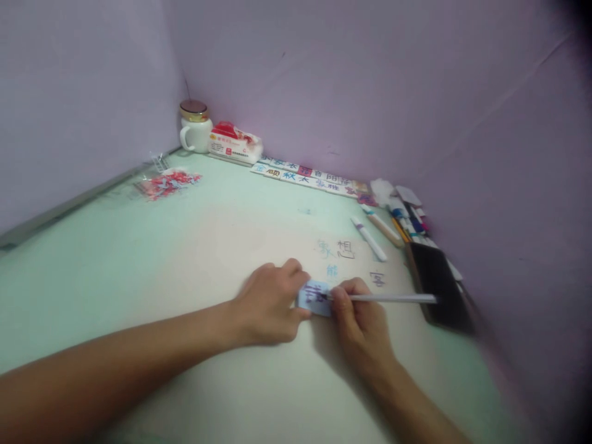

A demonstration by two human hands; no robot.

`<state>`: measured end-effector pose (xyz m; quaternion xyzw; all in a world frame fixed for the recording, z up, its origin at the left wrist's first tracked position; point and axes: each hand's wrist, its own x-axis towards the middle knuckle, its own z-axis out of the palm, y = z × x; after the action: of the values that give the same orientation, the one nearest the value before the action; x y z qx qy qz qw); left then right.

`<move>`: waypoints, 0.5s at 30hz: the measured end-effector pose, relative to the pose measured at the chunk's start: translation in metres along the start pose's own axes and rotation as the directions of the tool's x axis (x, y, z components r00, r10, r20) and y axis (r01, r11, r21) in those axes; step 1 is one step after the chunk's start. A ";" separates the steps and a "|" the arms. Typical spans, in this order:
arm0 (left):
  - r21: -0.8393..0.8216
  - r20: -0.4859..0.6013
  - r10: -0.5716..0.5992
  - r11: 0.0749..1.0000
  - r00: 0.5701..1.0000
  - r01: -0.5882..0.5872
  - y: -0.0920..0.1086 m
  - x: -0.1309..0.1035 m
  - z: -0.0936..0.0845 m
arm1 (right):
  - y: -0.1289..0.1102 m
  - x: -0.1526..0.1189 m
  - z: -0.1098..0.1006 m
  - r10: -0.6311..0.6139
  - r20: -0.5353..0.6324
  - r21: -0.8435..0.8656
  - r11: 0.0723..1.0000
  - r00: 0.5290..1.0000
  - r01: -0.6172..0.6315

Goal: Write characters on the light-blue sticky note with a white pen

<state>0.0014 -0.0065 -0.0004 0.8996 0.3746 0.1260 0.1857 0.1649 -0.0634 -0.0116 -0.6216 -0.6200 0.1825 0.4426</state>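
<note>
A small light blue card (307,303) with a dark purple written character lies on the table between my hands. My left hand (272,303) grips the card's left edge, thumb near the lower corner and fingers at the upper one. In my right hand (365,317) is a slim pale pen (393,298), held almost level, its dark tip at the right part of the character. My fingers partly hide the card's right edge. Just beyond the hands, characters in blue and dark ink (345,249) show on the table surface.
Rows of character cards (300,177) line the back wall, beside a tissue pack (235,145) and a lidded white mug (197,132). Red and white pieces (171,184) lie at left. Markers (369,238) and a dark phone (437,287) lie along the right wall.
</note>
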 end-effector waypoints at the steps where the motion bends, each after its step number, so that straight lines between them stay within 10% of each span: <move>1: 0.000 -0.001 0.000 1.000 1.000 0.000 0.000 0.000 0.000 | 0.000 0.000 0.000 -0.006 -0.001 -0.002 1.000 1.000 0.006; 15: -0.002 -0.006 0.000 1.000 1.000 0.000 0.000 0.000 -0.001 | -0.002 0.002 0.002 -0.053 0.026 -0.035 0.998 0.998 0.054</move>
<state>0.0012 -0.0063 0.0009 0.8991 0.3751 0.1289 0.1853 0.1619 -0.0613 -0.0107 -0.6103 -0.6449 0.1673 0.4285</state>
